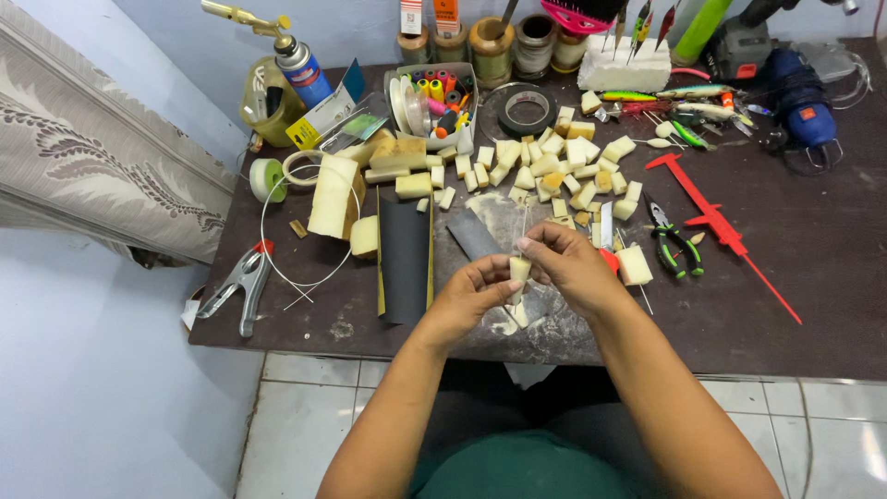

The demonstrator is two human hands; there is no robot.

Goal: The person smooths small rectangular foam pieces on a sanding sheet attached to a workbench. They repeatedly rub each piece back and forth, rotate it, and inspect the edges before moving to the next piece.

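Single head-worn view, steeply down from above the cluttered workbench (795, 277), near, facing the wall.

A yellow and blue card packet (325, 113) leans at the table's back left, beside the blue gas can (303, 74). Two tall hang-cards (428, 17), white and orange, stand behind the thread spools (490, 46) against the wall.

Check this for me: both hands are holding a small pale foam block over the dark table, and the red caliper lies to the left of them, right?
Not quite. Both hands, left hand and right hand, do hold the small foam block over the table, but the red caliper lies to their right, as the head view shows.
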